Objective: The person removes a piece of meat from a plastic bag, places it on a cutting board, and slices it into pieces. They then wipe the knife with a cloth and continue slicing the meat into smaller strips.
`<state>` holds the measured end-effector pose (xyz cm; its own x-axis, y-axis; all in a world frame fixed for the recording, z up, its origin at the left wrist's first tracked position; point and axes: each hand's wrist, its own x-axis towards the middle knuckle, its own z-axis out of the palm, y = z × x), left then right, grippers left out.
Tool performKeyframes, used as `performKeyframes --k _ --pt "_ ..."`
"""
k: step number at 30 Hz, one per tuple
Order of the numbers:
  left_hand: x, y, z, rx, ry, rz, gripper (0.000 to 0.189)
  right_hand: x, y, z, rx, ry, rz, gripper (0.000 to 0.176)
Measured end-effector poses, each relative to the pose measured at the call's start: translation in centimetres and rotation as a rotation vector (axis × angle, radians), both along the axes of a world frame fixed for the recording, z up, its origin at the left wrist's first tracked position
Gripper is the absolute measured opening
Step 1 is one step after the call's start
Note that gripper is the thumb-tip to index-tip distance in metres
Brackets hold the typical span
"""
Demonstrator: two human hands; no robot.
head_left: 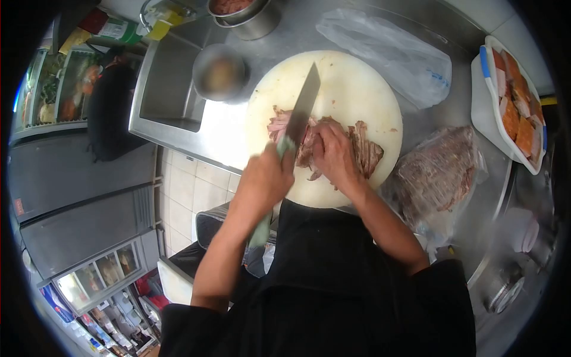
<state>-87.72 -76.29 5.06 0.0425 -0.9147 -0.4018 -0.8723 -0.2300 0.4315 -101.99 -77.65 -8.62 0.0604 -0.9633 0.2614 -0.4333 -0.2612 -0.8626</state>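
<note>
My left hand (267, 180) is closed round the pale green handle of a large knife (305, 102). The blade points up and away over the round white cutting board (357, 74). Curled fingers of my right hand (334, 149) hold down a piece of cooked meat (306, 151) just right of the blade. Thin cut strips of meat (278, 124) lie left of the knife. More brown meat pieces (370, 158) rest on the board to the right of my right hand. The fingertips of my right hand are partly hidden.
A metal bowl (235, 63) stands between the board and the sink (169, 89). Metal pots (257, 27) are behind. A clear plastic bag (389, 53) lies behind the board; wrapped meat (439, 169) is at right, near a white tub (491, 110) of orange-brown pieces.
</note>
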Motion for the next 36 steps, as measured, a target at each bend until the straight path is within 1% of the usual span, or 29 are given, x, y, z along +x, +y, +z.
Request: performKeyframes --k 1,3,6,7,8,9,10,12,13,17,19,22,24,25,27,28,29,30,31,33,35,36 --pt "0.1 1.8 0.6 -0.005 -0.046 -0.018 0.034 0.1 -0.1 -0.1 0.002 -0.005 0.000 0.020" --pt "0.5 4.7 1.1 0.047 -0.044 -0.002 0.031 0.5 -0.2 -0.3 -0.074 -0.007 -0.066 0.019" --pt "0.3 6.7 -0.6 0.006 -0.009 0.049 0.028 0.5 -0.2 -0.2 -0.093 0.003 -0.044 0.017" --pt "0.1 6.3 -2.0 0.018 -0.007 0.048 0.028 0.5 0.0 -0.2 -0.082 0.005 -0.043 0.017" --pt "-0.2 5.2 -3.7 -0.035 0.016 0.047 0.028 0.4 0.0 -0.2 -0.073 0.011 -0.043 0.016" --pt "-0.4 3.9 -4.9 -0.096 0.037 0.047 0.028 0.5 -0.2 -0.2 -0.072 0.015 -0.041 0.015" --pt "-0.7 2.8 -5.3 -0.101 0.038 0.048 0.028 0.5 -0.4 -0.2 -0.078 0.016 -0.040 0.015" --pt "-0.8 1.6 -5.7 -0.184 0.107 0.047 0.026 0.6 -0.6 -0.3 -0.098 0.034 -0.054 0.014" --pt "-0.4 1.9 -5.6 -0.196 0.100 0.057 0.026 0.8 -0.6 -0.2 -0.109 0.027 -0.044 0.014" --pt "-0.2 5.1 -4.9 -0.152 0.018 0.043 0.024 0.6 -0.7 0.1 -0.173 0.049 -0.069 0.010" --pt "0.1 6.2 -5.3 -0.143 0.011 0.042 0.025 0.3 -0.6 -0.1 -0.122 0.043 0.012 0.013" --pt "-1.0 2.6 -7.0 -0.206 0.026 0.021 0.025 0.2 -1.0 -0.5 -0.105 0.059 0.017 0.016" --pt "-2.0 -1.6 -9.2 -0.510 0.072 -0.068 0.028 0.0 -0.5 -0.1 -0.100 0.056 0.055 0.016" --pt "-1.9 -3.0 -9.4 -0.532 0.079 -0.066 0.028 -0.4 -0.6 0.2 -0.093 0.061 0.080 0.015" --pt "-1.3 -4.7 -9.4 -0.462 0.055 -0.089 0.033 -0.2 -0.4 -0.3 -0.093 0.064 0.064 0.016" --pt "-1.1 -4.7 -6.9 -0.339 0.110 -0.048 0.035 0.2 -0.4 -0.4 -0.081 0.056 0.019 0.015" --pt "-0.8 -4.3 -4.7 -0.344 0.106 -0.051 0.035 0.4 -0.3 -0.5 -0.062 0.047 -0.025 0.014" --pt "-0.6 -3.6 -2.9 -0.168 0.068 -0.028 0.034 0.4 -0.4 -0.6 -0.131 0.026 -0.049 0.019" --pt "-0.4 -2.7 -1.5 0.008 0.030 -0.004 0.033 0.4 -0.5 -0.6 -0.132 0.022 -0.052 0.019" --pt "-0.4 0.7 0.1 -0.046 -0.053 -0.046 0.033 0.4 -0.4 -0.9 -0.141 0.010 -0.065 0.015" --pt "-0.5 3.4 1.2 0.069 -0.064 -0.004 0.034 0.5 -0.3 -0.6 -0.095 -0.001 -0.068 0.014" --pt "-0.5 4.6 1.0 0.086 -0.067 -0.011 0.034 0.5 -0.2 -0.5 -0.059 -0.004 -0.062 0.013"
